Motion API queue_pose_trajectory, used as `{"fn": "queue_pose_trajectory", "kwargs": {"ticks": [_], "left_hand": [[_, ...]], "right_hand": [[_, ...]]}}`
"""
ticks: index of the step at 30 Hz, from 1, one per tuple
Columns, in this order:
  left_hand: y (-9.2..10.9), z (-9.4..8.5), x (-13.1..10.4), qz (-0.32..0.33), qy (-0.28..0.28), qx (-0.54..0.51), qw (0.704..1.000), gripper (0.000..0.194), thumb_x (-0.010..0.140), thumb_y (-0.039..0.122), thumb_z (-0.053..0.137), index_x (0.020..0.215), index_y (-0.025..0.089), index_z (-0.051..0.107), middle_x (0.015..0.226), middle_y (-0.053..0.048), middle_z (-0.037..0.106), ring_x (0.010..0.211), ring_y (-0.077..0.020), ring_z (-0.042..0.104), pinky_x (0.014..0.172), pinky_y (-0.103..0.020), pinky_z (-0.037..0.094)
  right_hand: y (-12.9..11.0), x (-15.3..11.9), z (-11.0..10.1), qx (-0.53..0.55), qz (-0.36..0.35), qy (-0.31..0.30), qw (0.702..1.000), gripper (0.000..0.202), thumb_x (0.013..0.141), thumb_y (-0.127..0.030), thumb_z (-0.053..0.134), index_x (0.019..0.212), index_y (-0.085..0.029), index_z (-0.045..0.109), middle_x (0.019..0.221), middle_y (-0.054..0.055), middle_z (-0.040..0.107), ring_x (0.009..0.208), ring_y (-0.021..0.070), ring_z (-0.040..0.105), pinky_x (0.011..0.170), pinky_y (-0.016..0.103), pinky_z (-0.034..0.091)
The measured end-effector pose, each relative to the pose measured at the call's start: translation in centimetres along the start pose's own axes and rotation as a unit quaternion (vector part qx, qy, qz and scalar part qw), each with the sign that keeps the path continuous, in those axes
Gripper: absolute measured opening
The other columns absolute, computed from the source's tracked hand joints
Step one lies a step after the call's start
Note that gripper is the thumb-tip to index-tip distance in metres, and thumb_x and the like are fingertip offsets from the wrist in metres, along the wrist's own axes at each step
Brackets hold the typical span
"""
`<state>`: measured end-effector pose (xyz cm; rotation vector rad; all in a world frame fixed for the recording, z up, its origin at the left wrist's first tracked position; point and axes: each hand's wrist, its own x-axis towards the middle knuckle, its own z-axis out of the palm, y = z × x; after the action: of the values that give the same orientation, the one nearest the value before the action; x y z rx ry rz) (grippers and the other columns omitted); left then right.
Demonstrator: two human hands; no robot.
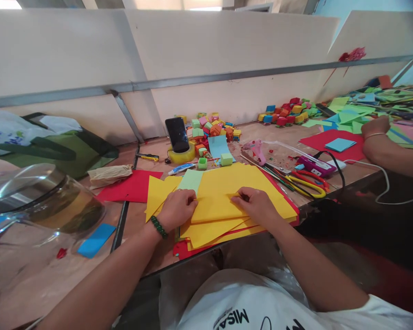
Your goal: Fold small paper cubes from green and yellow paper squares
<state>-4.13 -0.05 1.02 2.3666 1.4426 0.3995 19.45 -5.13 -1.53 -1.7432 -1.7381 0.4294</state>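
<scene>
A stack of yellow paper point(234, 181) lies at the table's front edge, with red sheets under it. My left hand point(177, 208), wearing a green bead bracelet, rests at the stack's left side with its fingers closed on the top yellow sheet's edge. On the right of the same sheet, my right hand point(256, 206) pinches the paper between thumb and forefinger. The fingertips of both hands are partly hidden. Just beyond my left hand lies a light green paper strip point(191, 179). An open green paper box point(202, 163) and a closed pale green one point(226, 159) stand behind the stack.
A phone point(177, 134) leans in a yellow tape roll point(181, 156). Behind are piled paper cubes point(215, 128). Scissors point(306, 183) and a pink glue gun point(257, 150) lie right, a glass teapot point(72, 206) left. Another person's hand point(375, 126) is at far right.
</scene>
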Motion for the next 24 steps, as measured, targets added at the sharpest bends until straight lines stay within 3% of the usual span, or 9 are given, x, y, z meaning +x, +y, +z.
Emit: {"fn": "queue_pose_trajectory", "kwargs": {"ticks": [4, 6, 9, 11, 14, 16, 18, 20, 24], "left_hand": [[0.4, 0.1, 0.2, 0.062, 0.019, 0.070, 0.995, 0.013, 0.079, 0.017, 0.055, 0.090, 0.018, 0.061, 0.093, -0.009, 0.064, 0.095, -0.0266, 0.055, 0.085, -0.040, 0.042], [0.6, -0.2, 0.3, 0.123, -0.027, 0.076, 0.989, 0.017, 0.082, 0.013, 0.049, 0.090, 0.018, 0.063, 0.095, -0.009, 0.065, 0.094, -0.0240, 0.056, 0.086, -0.038, 0.043], [0.9, -1.2, 0.1, 0.171, -0.115, 0.060, 0.977, 0.031, 0.082, 0.010, 0.041, 0.095, 0.019, 0.067, 0.098, -0.007, 0.066, 0.094, -0.0216, 0.059, 0.088, -0.038, 0.041], [1.0, -1.8, -0.3, 0.187, -0.133, 0.074, 0.971, 0.039, 0.081, 0.012, 0.040, 0.107, 0.022, 0.068, 0.106, -0.007, 0.064, 0.097, -0.0225, 0.059, 0.092, -0.042, 0.038], [1.4, -2.1, -1.1, 0.217, -0.139, 0.109, 0.960, 0.043, 0.079, 0.019, 0.044, 0.116, 0.025, 0.065, 0.111, -0.008, 0.061, 0.100, -0.0252, 0.057, 0.093, -0.046, 0.037], [1.7, -2.1, -1.4, 0.235, -0.144, 0.118, 0.954, 0.045, 0.075, 0.021, 0.048, 0.116, 0.023, 0.064, 0.114, -0.009, 0.060, 0.102, -0.0267, 0.056, 0.093, -0.045, 0.038], [2.2, -2.1, -1.6, 0.247, -0.155, 0.117, 0.949, 0.045, 0.071, 0.020, 0.049, 0.114, 0.019, 0.064, 0.115, -0.010, 0.059, 0.104, -0.0274, 0.055, 0.094, -0.045, 0.039], [2.6, -2.2, -1.6, 0.252, -0.165, 0.118, 0.946, 0.045, 0.070, 0.019, 0.048, 0.112, 0.017, 0.064, 0.114, -0.011, 0.060, 0.103, -0.0275, 0.056, 0.095, -0.044, 0.040], [3.2, -2.7, -1.9, 0.259, -0.178, 0.118, 0.942, 0.049, 0.069, 0.018, 0.048, 0.116, 0.019, 0.064, 0.109, -0.011, 0.064, 0.098, -0.0266, 0.059, 0.094, -0.045, 0.040]], "right_hand": [[-0.2, 0.0, 0.1, -0.075, -0.010, -0.019, 0.997, 0.025, 0.080, -0.034, 0.052, 0.060, -0.020, 0.049, 0.057, -0.002, 0.051, 0.054, 0.0120, 0.045, 0.053, 0.024, 0.028], [0.0, 0.0, 0.2, -0.092, -0.015, -0.024, 0.995, 0.022, 0.081, -0.034, 0.052, 0.065, -0.020, 0.055, 0.060, -0.001, 0.055, 0.055, 0.0128, 0.047, 0.054, 0.024, 0.030], [0.5, 0.0, 0.4, -0.099, -0.021, -0.019, 0.995, 0.021, 0.083, -0.034, 0.055, 0.094, -0.020, 0.064, 0.069, 0.001, 0.062, 0.061, 0.0155, 0.054, 0.057, 0.025, 0.037], [0.8, 0.1, 0.3, -0.110, -0.063, 0.008, 0.992, 0.031, 0.082, -0.029, 0.057, 0.111, -0.020, 0.062, 0.084, 0.005, 0.067, 0.075, 0.0191, 0.060, 0.065, 0.028, 0.043], [0.5, 0.2, -0.2, -0.130, -0.200, 0.021, 0.971, 0.026, 0.081, -0.015, 0.055, 0.103, -0.022, 0.068, 0.108, 0.009, 0.067, 0.099, 0.0236, 0.058, 0.086, 0.038, 0.044], [-0.3, -0.1, -0.8, -0.127, -0.286, -0.030, 0.949, 0.027, 0.081, -0.007, 0.050, 0.089, -0.022, 0.071, 0.107, 0.008, 0.069, 0.099, 0.0221, 0.059, 0.093, 0.042, 0.041], [-1.1, -0.5, -1.2, -0.124, -0.333, -0.103, 0.929, 0.030, 0.082, -0.003, 0.046, 0.083, -0.020, 0.071, 0.097, 0.007, 0.071, 0.089, 0.0188, 0.061, 0.089, 0.038, 0.043], [-1.8, -0.8, -1.4, -0.131, -0.341, -0.153, 0.918, 0.031, 0.083, -0.001, 0.045, 0.086, -0.017, 0.071, 0.092, 0.007, 0.072, 0.083, 0.0170, 0.061, 0.080, 0.031, 0.046], [-2.3, -1.1, -1.4, -0.156, -0.336, -0.178, 0.912, 0.035, 0.082, 0.001, 0.046, 0.103, -0.018, 0.068, 0.094, 0.006, 0.071, 0.082, 0.0165, 0.060, 0.070, 0.026, 0.044]]}}
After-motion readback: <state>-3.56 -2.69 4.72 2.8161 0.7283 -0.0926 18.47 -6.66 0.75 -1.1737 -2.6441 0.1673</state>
